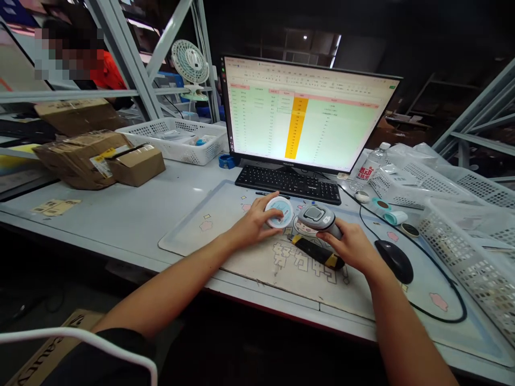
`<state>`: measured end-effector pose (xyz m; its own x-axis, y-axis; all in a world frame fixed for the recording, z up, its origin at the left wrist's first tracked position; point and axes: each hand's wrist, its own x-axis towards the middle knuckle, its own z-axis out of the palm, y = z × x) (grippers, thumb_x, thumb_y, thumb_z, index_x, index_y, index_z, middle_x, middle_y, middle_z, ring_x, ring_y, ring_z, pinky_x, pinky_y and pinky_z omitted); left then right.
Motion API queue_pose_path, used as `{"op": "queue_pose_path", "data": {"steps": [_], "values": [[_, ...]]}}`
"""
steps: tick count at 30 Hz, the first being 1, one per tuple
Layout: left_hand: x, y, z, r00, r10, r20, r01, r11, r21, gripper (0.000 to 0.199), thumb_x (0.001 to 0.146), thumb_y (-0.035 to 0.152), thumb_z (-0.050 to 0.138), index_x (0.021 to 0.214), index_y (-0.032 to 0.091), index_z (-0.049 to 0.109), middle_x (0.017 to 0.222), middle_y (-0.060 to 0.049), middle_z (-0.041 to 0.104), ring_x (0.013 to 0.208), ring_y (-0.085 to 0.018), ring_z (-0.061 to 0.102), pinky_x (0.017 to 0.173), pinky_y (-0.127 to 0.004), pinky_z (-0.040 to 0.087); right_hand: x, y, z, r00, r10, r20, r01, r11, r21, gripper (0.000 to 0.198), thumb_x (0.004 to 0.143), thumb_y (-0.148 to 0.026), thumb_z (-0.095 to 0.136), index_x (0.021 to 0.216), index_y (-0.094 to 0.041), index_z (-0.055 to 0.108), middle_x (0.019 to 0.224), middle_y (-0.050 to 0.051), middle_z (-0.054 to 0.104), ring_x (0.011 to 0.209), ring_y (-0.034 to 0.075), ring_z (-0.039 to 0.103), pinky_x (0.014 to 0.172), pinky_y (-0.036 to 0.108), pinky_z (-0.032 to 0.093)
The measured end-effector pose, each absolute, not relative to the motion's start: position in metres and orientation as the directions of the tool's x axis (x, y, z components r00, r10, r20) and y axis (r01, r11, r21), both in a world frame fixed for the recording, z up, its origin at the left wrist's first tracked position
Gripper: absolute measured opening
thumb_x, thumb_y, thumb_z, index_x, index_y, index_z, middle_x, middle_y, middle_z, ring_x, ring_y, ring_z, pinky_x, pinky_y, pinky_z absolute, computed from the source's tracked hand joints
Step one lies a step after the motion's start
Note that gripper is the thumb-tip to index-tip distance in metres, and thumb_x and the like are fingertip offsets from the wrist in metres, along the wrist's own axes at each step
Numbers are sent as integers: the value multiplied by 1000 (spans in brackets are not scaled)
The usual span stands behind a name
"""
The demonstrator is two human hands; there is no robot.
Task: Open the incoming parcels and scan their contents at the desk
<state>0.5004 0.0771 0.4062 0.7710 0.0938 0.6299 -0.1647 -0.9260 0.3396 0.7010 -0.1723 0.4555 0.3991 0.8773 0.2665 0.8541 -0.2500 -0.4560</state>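
Observation:
My left hand (257,220) grips a small round white container with a light blue label (282,206), its flat face turned up and my thumb lying across it. In my right hand (348,241) is a grey barcode scanner (317,216), fingers closed round its handle. The scanner's head points left, close beside the container but apart from it. Below them a black and yellow utility knife (316,252) lies on the printed desk mat (237,257). Behind both hands stands a black keyboard (287,182).
A monitor (257,128) showing a spreadsheet stands behind the keyboard. Right are a black mouse (394,261), a looping cable, a plastic bottle (368,166) and white baskets (462,257). Left are cardboard boxes (139,165), a white basket (209,153) and a fan (190,61). Another person (108,69) is beyond the frame.

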Motion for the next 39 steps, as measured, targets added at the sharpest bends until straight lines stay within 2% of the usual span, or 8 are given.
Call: {"op": "queue_pose_path", "data": {"steps": [7,11,15,18,22,27,33,39], "values": [[498,84,404,736,335,588,-101,-804,585,70,82,46,82,138,26,46,152,-18,52,142,-37,51,119,-61,41,737,-163,429,698,703,135,716,-686,-131,43,106,-40,54,138,-12,60,130,19,69,118,36,66,91,41,51],[499,83,408,745,326,582,-101,-807,581,75,81,45,82,141,25,42,147,-18,54,137,-37,54,117,-61,43,731,-160,443,734,665,140,679,-712,-177,46,103,-37,60,140,-9,61,135,23,66,128,39,61,102,45,50],[514,68,430,750,69,658,-229,-906,356,81,81,30,84,148,26,41,152,-17,51,141,-36,47,119,-60,43,701,-134,460,571,787,233,700,-319,-639,76,98,-55,68,158,-14,45,147,20,60,123,33,65,101,43,54],[534,49,452,693,-115,712,-344,-920,187,76,85,26,81,150,27,42,149,-14,56,133,-34,50,111,-55,50,682,-107,460,365,916,164,400,5,-917,84,86,-74,73,143,-15,57,127,16,69,95,27,71,80,38,59],[552,28,458,526,-195,828,-438,-897,66,57,101,41,66,151,26,43,148,-14,60,134,-32,49,114,-51,46,675,-97,446,274,936,220,-80,250,-965,73,75,-80,80,116,-21,67,113,9,70,98,24,68,81,34,58],[548,23,436,414,-338,845,-591,-806,-33,75,101,77,41,156,25,44,151,-19,56,148,-38,42,123,-59,33,671,-119,423,89,957,275,-344,289,-894,73,79,-64,89,137,-31,59,146,8,59,131,29,59,106,43,53],[537,17,425,392,-124,912,-638,-750,173,58,107,65,38,146,25,56,137,-15,60,131,-32,55,115,-52,43,653,-117,423,171,954,245,-307,288,-907,78,74,-61,93,132,-29,51,120,6,64,110,23,66,89,34,58],[547,1,420,578,420,700,-564,-414,714,50,108,62,40,128,22,62,129,-13,62,117,-28,63,101,-43,53,651,-108,418,354,813,462,250,394,-884,76,78,-42,92,135,-30,44,136,11,57,120,27,62,96,44,59]]}}
